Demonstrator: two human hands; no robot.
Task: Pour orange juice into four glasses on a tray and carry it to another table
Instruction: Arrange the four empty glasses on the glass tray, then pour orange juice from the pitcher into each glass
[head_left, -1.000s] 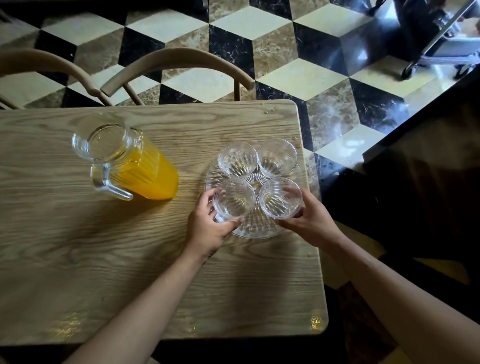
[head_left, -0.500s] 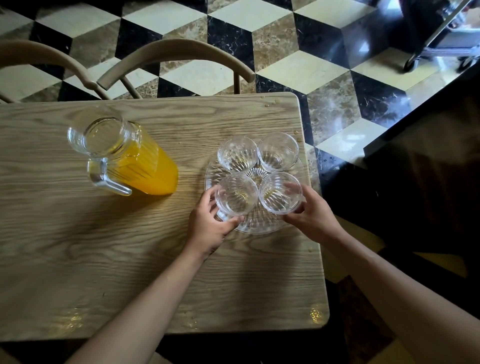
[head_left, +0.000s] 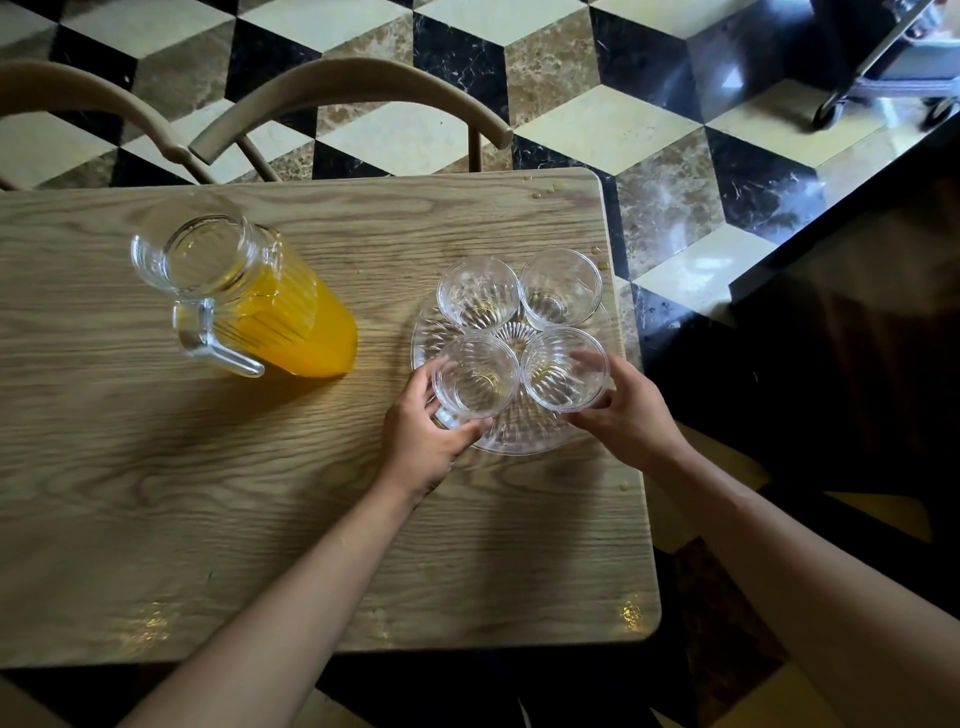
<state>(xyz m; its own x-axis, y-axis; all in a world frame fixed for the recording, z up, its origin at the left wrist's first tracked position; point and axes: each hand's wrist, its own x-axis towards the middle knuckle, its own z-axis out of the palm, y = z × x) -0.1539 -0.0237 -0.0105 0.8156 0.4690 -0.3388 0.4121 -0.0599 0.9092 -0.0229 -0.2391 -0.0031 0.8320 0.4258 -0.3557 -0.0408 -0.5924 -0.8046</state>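
Note:
Several empty ribbed glasses stand close together on a round clear glass tray (head_left: 519, 439) near the right end of the wooden table (head_left: 208, 493). My left hand (head_left: 423, 439) wraps the near-left glass (head_left: 475, 376). My right hand (head_left: 623, 410) wraps the near-right glass (head_left: 563, 366). The far-left glass (head_left: 478, 292) and far-right glass (head_left: 561, 288) stand untouched behind them. A ribbed glass pitcher (head_left: 244, 296) with orange juice stands to the left, handle toward me.
Two curved wooden chair backs (head_left: 353, 83) stand behind the table's far edge. A dark table or counter (head_left: 857, 322) lies to the right. A wheeled cart (head_left: 883, 78) stands at the top right on the patterned tile floor.
Both hands stay on the two near glasses. The right hand has slid a little further around its glass. The view has shifted slightly.

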